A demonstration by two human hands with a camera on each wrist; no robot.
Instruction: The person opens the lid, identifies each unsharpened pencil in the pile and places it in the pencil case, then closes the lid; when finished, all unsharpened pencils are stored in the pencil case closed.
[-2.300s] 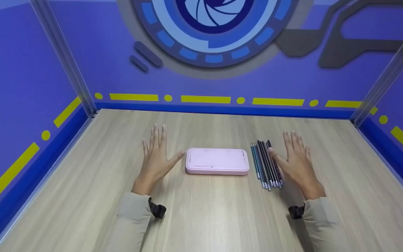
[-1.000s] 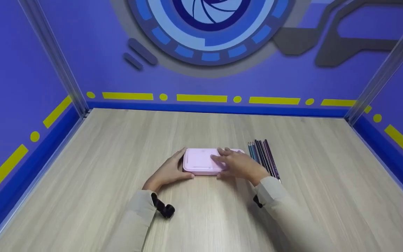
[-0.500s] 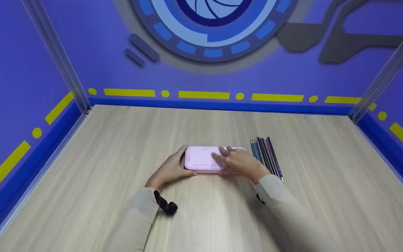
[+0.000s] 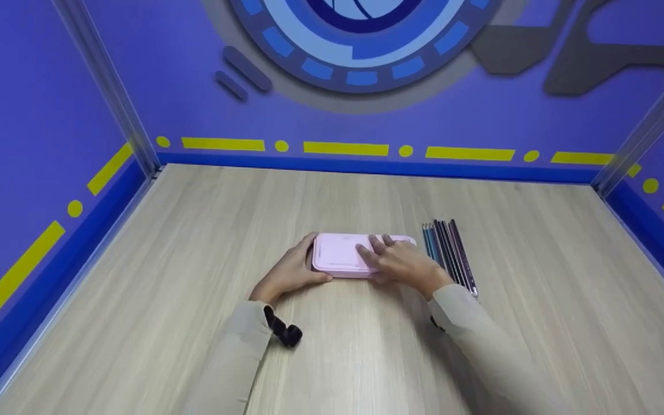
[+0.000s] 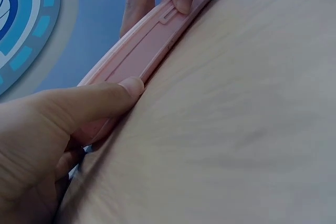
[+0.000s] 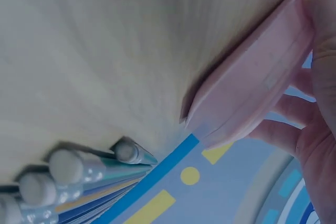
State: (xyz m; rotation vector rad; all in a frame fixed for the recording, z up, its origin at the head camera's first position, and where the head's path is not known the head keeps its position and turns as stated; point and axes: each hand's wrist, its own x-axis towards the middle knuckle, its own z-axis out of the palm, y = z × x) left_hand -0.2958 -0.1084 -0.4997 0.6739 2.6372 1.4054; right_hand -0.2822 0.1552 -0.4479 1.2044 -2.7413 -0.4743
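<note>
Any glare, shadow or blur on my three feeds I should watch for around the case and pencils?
Head: pale sheen on the table, soft shadow beside the right sleeve; left wrist: dimmer, wood grain smeared; right wrist: also dim, pencil ends soft, dark shadow along the case.

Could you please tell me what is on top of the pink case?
The right hand rests on the pink case toward its right end; the surface beneath that hand is covered.
</note>
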